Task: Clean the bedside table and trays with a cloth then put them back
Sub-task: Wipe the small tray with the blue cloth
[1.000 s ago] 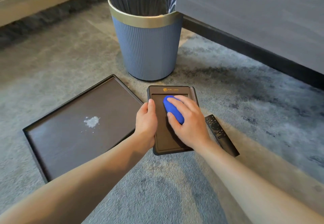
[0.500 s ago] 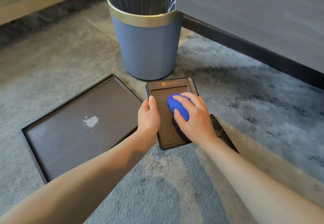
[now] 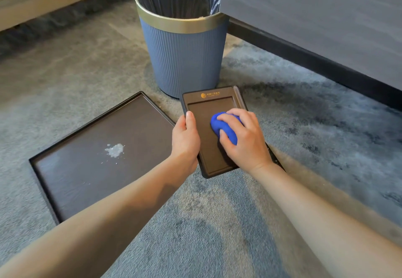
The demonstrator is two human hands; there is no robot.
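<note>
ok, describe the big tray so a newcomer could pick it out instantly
Find the blue ribbed bin with the gold rim on the grey carpet. The large tray lies flat, nearer the camera and left of it. Unlike the small tray beside it, it is wide, sharp-cornered and has a white splatter near its middle.

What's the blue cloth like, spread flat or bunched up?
Bunched up: the blue cloth is a rounded wad gripped in the right hand.

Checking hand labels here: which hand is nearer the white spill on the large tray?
Left. The left hand grips the small tray at its left edge, just right of the spill; the right hand holds the blue cloth farther right.
</note>
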